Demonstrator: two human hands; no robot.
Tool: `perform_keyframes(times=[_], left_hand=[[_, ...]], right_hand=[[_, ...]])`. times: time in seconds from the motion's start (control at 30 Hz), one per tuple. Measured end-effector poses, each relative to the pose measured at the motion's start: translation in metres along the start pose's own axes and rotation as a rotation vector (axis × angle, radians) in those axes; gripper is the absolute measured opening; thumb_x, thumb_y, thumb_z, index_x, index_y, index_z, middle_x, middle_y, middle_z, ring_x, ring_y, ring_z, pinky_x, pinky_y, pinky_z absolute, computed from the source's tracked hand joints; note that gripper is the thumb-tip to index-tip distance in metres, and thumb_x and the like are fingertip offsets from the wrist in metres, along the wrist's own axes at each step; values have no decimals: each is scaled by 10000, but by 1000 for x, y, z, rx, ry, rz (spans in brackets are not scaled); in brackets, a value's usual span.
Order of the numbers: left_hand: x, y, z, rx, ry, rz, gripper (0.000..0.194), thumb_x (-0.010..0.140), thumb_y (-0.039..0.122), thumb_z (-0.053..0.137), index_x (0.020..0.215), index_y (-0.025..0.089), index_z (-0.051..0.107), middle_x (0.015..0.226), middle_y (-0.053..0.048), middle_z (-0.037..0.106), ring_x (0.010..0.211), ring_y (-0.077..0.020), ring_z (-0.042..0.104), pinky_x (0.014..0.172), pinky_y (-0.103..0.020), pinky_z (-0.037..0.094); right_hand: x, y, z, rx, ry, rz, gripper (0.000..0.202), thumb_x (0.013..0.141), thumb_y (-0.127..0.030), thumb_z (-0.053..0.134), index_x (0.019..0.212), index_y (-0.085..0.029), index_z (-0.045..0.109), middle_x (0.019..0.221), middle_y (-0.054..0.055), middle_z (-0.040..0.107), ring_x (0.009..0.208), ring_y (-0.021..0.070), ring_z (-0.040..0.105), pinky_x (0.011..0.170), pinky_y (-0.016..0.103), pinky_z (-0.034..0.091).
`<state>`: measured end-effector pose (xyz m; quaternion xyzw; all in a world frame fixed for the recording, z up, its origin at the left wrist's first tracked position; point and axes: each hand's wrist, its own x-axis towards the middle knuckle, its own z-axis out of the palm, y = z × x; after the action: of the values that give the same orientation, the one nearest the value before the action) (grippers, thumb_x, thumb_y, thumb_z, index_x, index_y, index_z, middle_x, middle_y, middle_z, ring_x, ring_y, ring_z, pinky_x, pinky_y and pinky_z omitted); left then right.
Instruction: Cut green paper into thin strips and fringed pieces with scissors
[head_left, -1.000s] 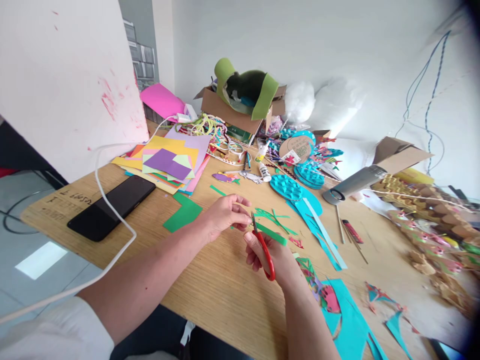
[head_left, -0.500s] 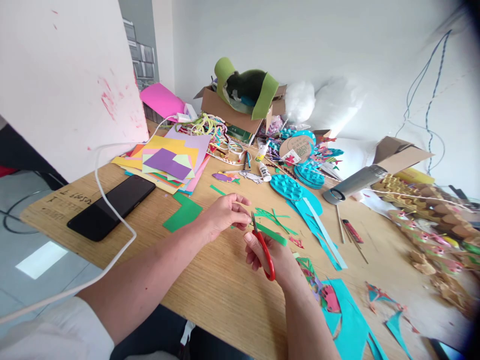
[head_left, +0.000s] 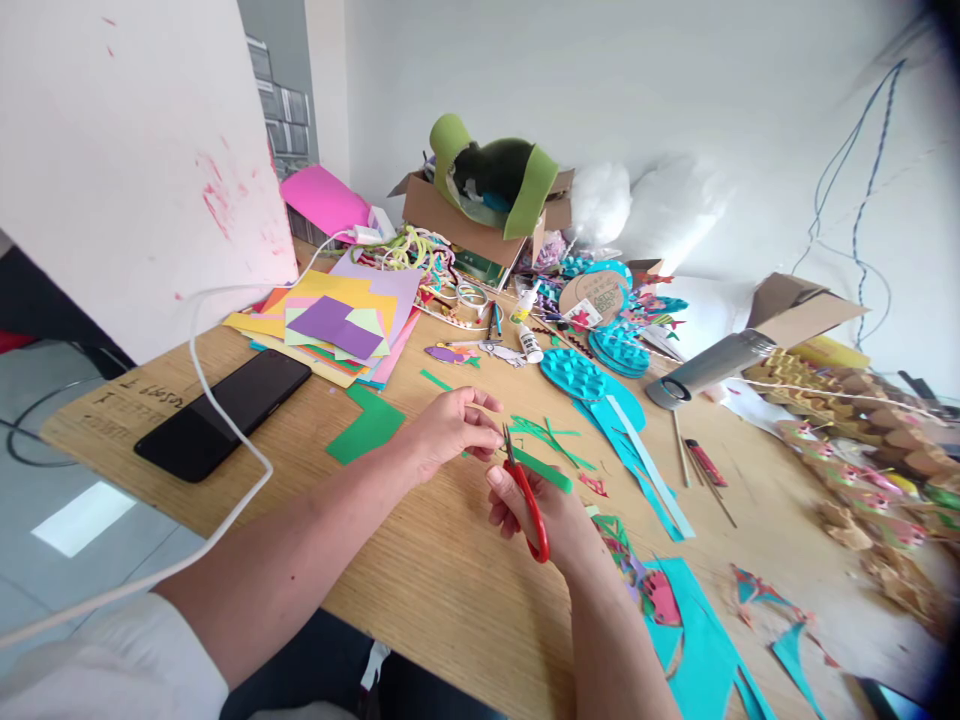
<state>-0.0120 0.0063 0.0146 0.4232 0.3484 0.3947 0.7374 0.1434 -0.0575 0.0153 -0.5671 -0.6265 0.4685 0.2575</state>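
Note:
My right hand (head_left: 521, 505) grips a pair of scissors (head_left: 537, 522) by the red handles, with the blades pointing up and away from me. A narrow green paper strip (head_left: 546, 470) runs from the blades out over my right hand. My left hand (head_left: 450, 432) is closed in a pinch at the blade tips, apparently on the strip's near-hidden left end. Thin green paper scraps (head_left: 551, 435) lie just beyond the scissors. To the left of my left hand a larger green paper piece (head_left: 366, 428) rests on the table.
A black phone (head_left: 225, 412) with a white cable (head_left: 225, 420) across it lies left. Stacked coloured paper (head_left: 337, 330) is behind it. Glue bottles (head_left: 529, 345), turquoise cut-outs (head_left: 574, 375), a grey tube (head_left: 709, 368) and a cardboard box (head_left: 465, 222) stand farther back. Turquoise scraps (head_left: 697, 630) lie right.
My hands and the scissors have barely moved. The green strip has shifted very slightly, and a tiny sliver shows beside the blades.

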Motion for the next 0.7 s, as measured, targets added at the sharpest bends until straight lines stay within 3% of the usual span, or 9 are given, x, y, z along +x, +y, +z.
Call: perform_keyframes(times=[0.7], left_hand=[[1, 0, -1, -2, -33, 2, 398, 600, 95, 692, 964, 127, 536, 642, 19, 621, 505, -90, 566, 555, -248, 457]], right_hand=[[0, -4, -1, 30, 25, 49, 479, 761, -589, 625, 550, -172, 517, 463, 15, 571, 359, 109, 519, 360, 196, 387]])
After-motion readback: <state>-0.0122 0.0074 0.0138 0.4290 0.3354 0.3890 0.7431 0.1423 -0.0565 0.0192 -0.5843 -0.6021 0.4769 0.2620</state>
